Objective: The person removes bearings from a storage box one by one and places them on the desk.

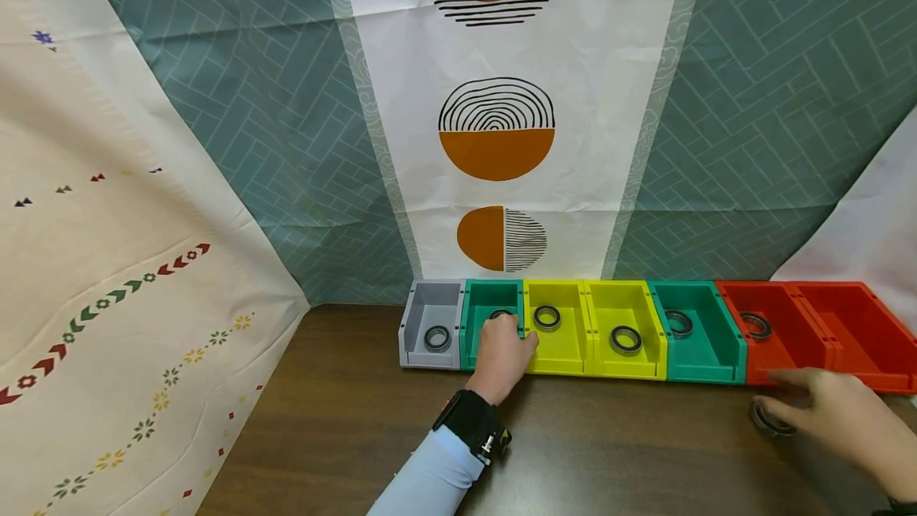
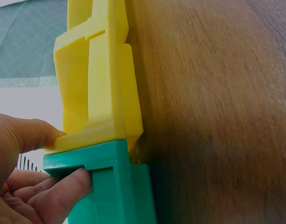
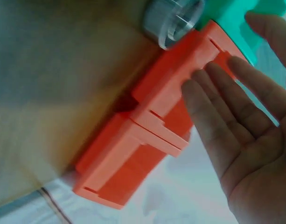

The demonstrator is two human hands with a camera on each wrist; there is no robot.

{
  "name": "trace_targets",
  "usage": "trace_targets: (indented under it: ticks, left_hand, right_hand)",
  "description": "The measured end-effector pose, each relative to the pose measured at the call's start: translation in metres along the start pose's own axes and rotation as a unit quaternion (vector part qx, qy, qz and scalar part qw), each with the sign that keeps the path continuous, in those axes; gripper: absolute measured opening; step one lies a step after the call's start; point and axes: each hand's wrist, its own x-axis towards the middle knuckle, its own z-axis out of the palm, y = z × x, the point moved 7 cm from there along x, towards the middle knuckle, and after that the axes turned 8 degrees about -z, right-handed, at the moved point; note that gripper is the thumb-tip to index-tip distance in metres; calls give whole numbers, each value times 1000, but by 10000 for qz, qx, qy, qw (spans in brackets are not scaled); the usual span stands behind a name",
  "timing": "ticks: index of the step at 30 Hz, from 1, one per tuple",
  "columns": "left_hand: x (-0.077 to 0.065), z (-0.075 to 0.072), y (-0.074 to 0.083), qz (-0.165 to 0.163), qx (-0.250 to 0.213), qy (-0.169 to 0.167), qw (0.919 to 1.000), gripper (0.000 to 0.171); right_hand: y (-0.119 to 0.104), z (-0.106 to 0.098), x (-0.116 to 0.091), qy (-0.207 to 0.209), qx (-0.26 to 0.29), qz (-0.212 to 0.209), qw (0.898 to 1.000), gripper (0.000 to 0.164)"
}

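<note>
My left hand (image 1: 501, 349) reaches over the front of the left green bin (image 1: 469, 341). In the left wrist view its thumb lies on the edge of the adjoining yellow bin (image 2: 103, 84) and its fingers curl inside the green one, gripping the walls between them. A bearing (image 1: 500, 314) in that green bin is partly hidden behind the hand. At the far right, my right hand (image 1: 841, 412) is held with fingers extended before the red bins. A dark-and-metal bearing (image 1: 774, 419) shows by its fingertips; in the right wrist view this bearing (image 3: 173, 23) looks blurred, apart from the fingers.
The bins stand in a row along the back of the brown table (image 1: 609, 452). Bearings lie in the grey bin (image 1: 411, 349), both yellow bins, the right green bin (image 1: 716, 349) and the left red bin (image 1: 788, 333). Patterned cloth (image 1: 286, 142) hangs behind.
</note>
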Motion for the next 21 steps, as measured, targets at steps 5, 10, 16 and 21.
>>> trace_targets:
  ticks: [5, 10, 16, 21]
  left_hand:
    - [0, 0, 1, 51, 16, 45, 10000, 31]
    - [-1, -1, 0, 103, -34, 59, 9999, 31]
    - [-2, -1, 0, 82, -32, 47, 9999, 29]
    - [0, -1, 0, 83, -32, 73, 9999, 26]
  right_hand:
    - [-1, -23, 12, 782, -215, 101, 9967, 42]
    - [-4, -30, 21, 1256, -209, -60, 9918, 46]
    - [-1, -29, 31, 1548, -142, -379, 9871, 53]
    - [8, -25, 41, 1521, -84, -390, 9876, 53]
